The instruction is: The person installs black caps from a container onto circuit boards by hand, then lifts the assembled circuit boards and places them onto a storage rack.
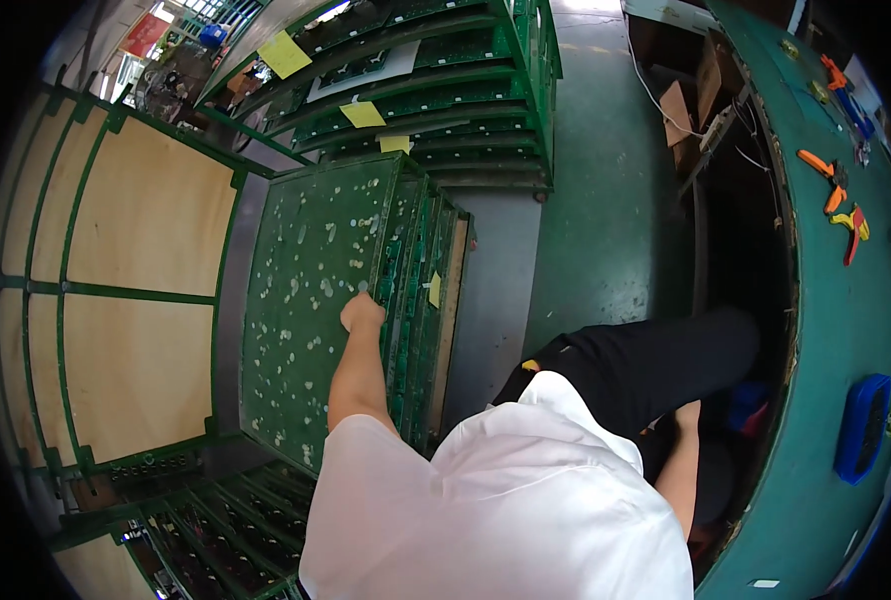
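Observation:
My left hand (363, 314) is reached out over the spotted green top of a low metal rack (300, 260), close to the top's right edge. Its fingers are curled; what they hold, if anything, is hidden. Below that edge, several shelf layers with small green parts (395, 300) show on the rack's side, and a yellow paper tag (434, 290) hangs there. My right hand (687, 415) is down by my dark trousers, beside the green workbench (815, 330). Its fingers are mostly hidden against the cloth and shadow.
A taller green shelf rack (525, 100) with laden shelves and yellow notes (362, 114) stands ahead. Pale boards in a green frame (145, 210) are at left. On the workbench lie orange-handled pliers (833, 180), a red and yellow clamp (851, 232) and a blue tray (862, 430).

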### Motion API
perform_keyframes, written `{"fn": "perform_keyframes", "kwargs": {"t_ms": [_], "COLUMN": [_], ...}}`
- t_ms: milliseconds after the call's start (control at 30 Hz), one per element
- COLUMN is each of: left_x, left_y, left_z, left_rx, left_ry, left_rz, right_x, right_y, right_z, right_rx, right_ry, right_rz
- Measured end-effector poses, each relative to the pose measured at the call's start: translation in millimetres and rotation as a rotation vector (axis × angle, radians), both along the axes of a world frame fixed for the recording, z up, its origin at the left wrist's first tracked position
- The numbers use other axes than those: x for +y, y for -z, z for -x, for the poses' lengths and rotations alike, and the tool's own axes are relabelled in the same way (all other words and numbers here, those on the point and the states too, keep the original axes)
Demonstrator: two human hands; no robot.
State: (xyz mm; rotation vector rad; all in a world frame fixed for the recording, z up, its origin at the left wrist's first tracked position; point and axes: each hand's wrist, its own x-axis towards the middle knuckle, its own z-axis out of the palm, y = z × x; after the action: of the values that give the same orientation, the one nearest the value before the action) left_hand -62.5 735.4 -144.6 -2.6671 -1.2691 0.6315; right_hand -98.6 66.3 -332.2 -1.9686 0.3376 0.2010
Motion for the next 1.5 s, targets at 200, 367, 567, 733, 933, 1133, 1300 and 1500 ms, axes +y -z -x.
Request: {"fn": "perform_keyframes", "kwargs": {"t_ms": [200,367,567,733,933,1133,1300,1500], "left_x": [-5,0,2,7,10,11,20,19], "left_y": [-4,-4,-8,10,18,14,20,22], "left_z": [11,17,23,19,6,-2,-12,-15], "left_rx": [-0.002,-0.028,-0.055,-0.060,0.136,0.283,0.379,0.395], "left_ry": [0.044,0.105,0.134,0.141,0.158,0.209,0.217,0.261], "left_rz": [-0.006,-0.007,-0.004,-0.006,-0.016,-0.014,0.019,-0.008], "right_x": [-1,-6,0,10,7,27,42,50], "right_y": [-9,18,9,0,27,-3,-37,-56], "right_z": [-4,6,2,1,6,-4,-11,-33], "right_rx": [0.002,0.149,0.276,0.232,0.126,0.177,0.145,-0.069], "right_ry": [-0.149,0.022,0.078,0.125,0.241,0.233,0.227,0.158], "right_rz": [0.089,-0.013,0.069,0.098,0.001,-0.007,-0.028,0.008]}}
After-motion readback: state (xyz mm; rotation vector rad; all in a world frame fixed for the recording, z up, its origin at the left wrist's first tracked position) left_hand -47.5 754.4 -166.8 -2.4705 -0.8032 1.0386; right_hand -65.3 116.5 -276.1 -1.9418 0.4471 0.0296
